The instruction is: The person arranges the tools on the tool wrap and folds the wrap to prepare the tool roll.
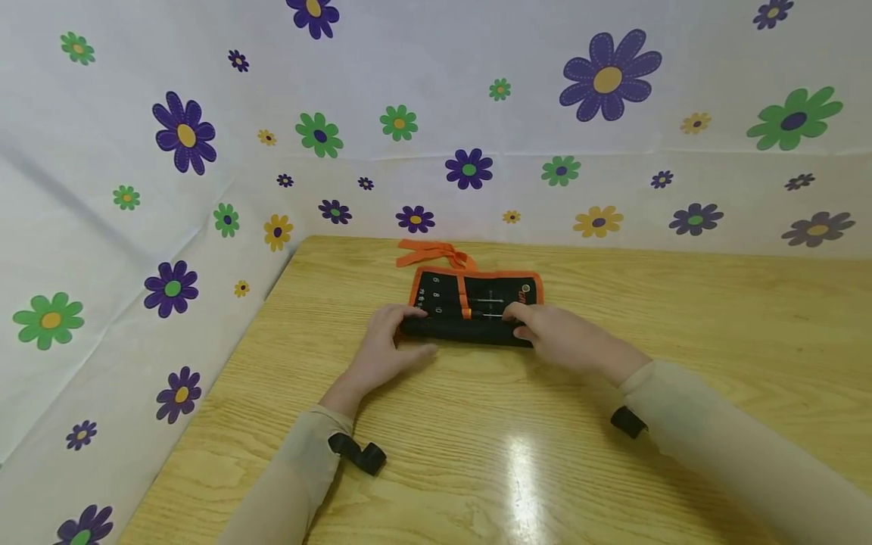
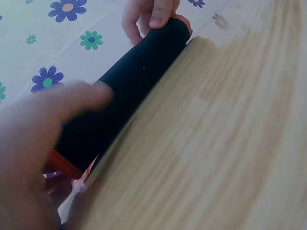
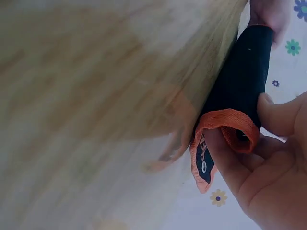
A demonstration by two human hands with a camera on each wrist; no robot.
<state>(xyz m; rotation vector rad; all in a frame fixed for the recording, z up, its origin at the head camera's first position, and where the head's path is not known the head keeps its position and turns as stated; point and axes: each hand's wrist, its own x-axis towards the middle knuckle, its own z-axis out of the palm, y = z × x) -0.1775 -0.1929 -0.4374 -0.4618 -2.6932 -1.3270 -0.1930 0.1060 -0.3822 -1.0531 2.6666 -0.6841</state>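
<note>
A black fabric tool roll (image 1: 470, 331) with orange edging lies on the table, its near part rolled up. Its flat back part shows white numbers, an orange band and slim metal tool shafts (image 1: 492, 300) in the pockets. My left hand (image 1: 383, 354) has its fingers around the left end of the roll. In the left wrist view, the thumb (image 2: 88, 98) is blurred and stretched across the roll's near side. With thumb and fingers, my right hand (image 1: 572, 338) grips the right end; in the right wrist view one finger reaches into its orange-edged opening.
An orange tie ribbon (image 1: 429, 251) trails behind the roll on the wooden table (image 1: 668, 325). A white cloth wall (image 1: 436, 68) with printed flowers stands at the back and left. Black straps (image 1: 357, 454) hang at both wrists.
</note>
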